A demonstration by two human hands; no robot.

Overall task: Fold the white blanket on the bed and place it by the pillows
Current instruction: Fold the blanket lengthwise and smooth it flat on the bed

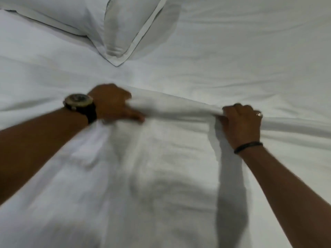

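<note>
The white blanket (161, 167) lies spread over the near half of the bed, running from its far edge down toward me. My left hand (114, 102), with a watch on the wrist, grips that far edge at the left, fingers curled into the cloth. Farther right, my right hand (241, 122), wearing a ring and a dark wrist band, grips the same edge. The edge is bunched and lifted slightly between both hands. Two white pillows (125, 29) with grey piping lie beyond at the upper left. The frame is motion-blurred.
The white bed sheet (250, 51) fills the far and right part of the view, lightly wrinkled. The second pillow (53, 13) lies at the far left, overlapping the first.
</note>
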